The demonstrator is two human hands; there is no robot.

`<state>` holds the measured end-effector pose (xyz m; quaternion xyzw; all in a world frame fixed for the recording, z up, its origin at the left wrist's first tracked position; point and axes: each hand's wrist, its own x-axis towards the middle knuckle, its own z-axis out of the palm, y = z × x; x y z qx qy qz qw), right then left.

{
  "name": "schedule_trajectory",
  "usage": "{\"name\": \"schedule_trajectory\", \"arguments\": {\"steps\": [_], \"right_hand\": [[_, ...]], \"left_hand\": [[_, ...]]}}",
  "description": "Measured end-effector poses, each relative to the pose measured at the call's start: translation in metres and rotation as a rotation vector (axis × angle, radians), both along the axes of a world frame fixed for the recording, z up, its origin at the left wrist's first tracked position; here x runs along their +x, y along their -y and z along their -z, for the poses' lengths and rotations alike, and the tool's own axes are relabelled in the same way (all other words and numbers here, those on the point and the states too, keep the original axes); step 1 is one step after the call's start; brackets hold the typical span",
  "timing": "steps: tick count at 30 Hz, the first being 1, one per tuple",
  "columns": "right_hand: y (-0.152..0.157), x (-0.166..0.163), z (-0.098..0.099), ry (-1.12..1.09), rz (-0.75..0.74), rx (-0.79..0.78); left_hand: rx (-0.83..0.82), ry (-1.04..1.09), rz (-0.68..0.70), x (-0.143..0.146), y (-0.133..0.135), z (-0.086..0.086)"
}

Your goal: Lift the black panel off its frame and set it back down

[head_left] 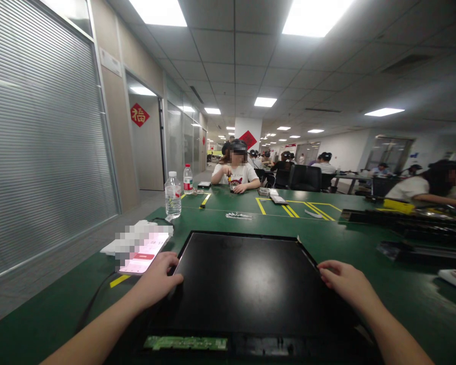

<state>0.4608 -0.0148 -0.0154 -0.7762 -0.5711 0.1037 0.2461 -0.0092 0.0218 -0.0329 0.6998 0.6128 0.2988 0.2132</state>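
Display panel (pixel 247 289) lies toward the near edge of the table (pixel 414 314), its green circuit strip (pixel 186 343) on the near side. Left hand (pixel 162 276) and right hand (pixel 340 279) touch opposite sides, probably steadying it evenly; whether either pinches, I cannot tell.

Between my left hand (pixel 160 276) and my right hand (pixel 340 280): large black rectangular panel (pixel 251 289), smooth, satin sheen, one blurred pale reflection. Around it: thin black frame (pixel 247 234), plastic-looking. At its near edge, left: long green circuit-board strip (pixel 186 343), shiny in spots. Beneath: dark green tabletop (pixel 414 304), smooth, low sheen, glare to the right. To my left: rectangular phone with bright pink screen (pixel 152 253), smooth, glass-like. Far left: clear colourless bottle with white cap (pixel 173 198), ribbed plastic, glossy.
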Motion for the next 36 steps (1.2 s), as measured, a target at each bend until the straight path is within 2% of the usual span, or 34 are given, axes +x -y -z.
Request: {"name": "schedule_trajectory", "arguments": {"steps": [13, 22, 25, 31, 36], "right_hand": [[0.001, -0.004, -0.001, 0.026, 0.003, 0.0], [0.002, -0.007, -0.003, 0.024, 0.015, -0.036], [0.002, -0.005, -0.002, 0.011, 0.011, -0.024], [0.002, -0.004, -0.004, 0.003, 0.025, -0.028], [0.001, -0.006, -0.007, 0.008, 0.026, -0.044]], "left_hand": [[0.083, -0.238, 0.028, 0.003, 0.005, -0.006], [0.15, -0.238, 0.12, -0.004, 0.007, -0.005], [0.154, -0.237, 0.186, -0.005, 0.011, -0.009], [0.048, -0.263, 0.326, -0.013, 0.019, -0.025], [-0.054, -0.219, 0.499, -0.021, 0.022, -0.037]]}}
